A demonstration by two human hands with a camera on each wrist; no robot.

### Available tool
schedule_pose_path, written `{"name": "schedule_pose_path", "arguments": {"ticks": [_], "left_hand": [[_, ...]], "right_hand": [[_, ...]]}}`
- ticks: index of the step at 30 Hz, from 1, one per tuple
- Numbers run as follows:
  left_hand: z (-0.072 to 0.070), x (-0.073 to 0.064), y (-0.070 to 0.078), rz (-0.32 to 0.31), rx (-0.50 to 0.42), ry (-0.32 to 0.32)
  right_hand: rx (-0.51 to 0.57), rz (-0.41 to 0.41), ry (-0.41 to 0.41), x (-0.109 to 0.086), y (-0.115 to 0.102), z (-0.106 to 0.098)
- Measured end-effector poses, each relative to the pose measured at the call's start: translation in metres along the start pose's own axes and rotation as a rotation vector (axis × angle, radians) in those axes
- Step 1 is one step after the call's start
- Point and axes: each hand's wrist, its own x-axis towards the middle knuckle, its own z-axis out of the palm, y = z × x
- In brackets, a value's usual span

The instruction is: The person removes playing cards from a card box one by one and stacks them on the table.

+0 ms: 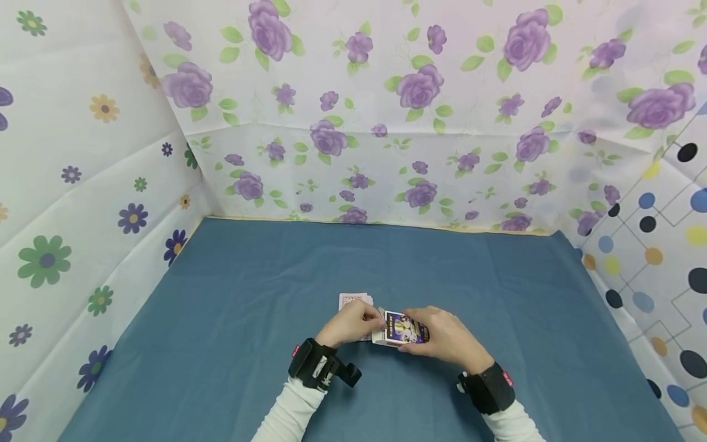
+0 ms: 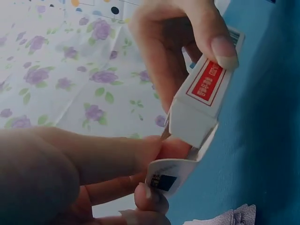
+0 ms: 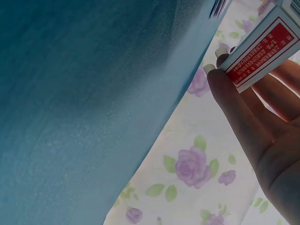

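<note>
A small playing-card box, dark purple with a picture on its face and white along its edges, is held above the blue cloth. My right hand grips it from the right, thumb on one side and fingers on the other. At its left end the lid flap stands open in the left wrist view. My left hand pinches that flap, with fingertips at the box's mouth. Red-patterned playing cards lie on the cloth just behind my left hand, which partly covers them. What is inside the box is hidden.
A blue cloth covers the table. Floral sheets rise along its back edge, with a flowered sheet at the left and a dotted one at the right. Each wrist wears a black camera strap.
</note>
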Motion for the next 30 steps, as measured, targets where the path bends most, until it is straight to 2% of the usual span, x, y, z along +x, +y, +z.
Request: {"name": "schedule_pose_path", "arguments": {"ticks": [3,8,11,24,30], "left_hand": [[0.002,0.0,0.0,-0.032,0.011,0.027],[0.007,0.0,-0.001,-0.078,0.119,0.117],[0.01,0.0,-0.002,-0.078,0.133,0.14],[0.01,0.005,-0.011,-0.107,-0.161,0.071],[0.005,0.006,-0.017,-0.138,-0.236,0.017]], "right_hand": [[-0.001,0.002,0.002,0.0,-0.001,0.0],[-0.004,-0.009,0.012,0.001,-0.002,-0.001],[0.0,-0.018,0.017,0.001,-0.003,-0.001],[0.002,-0.015,0.023,0.001,-0.002,-0.004],[0.011,-0.01,0.009,-0.001,0.0,-0.002]]}}
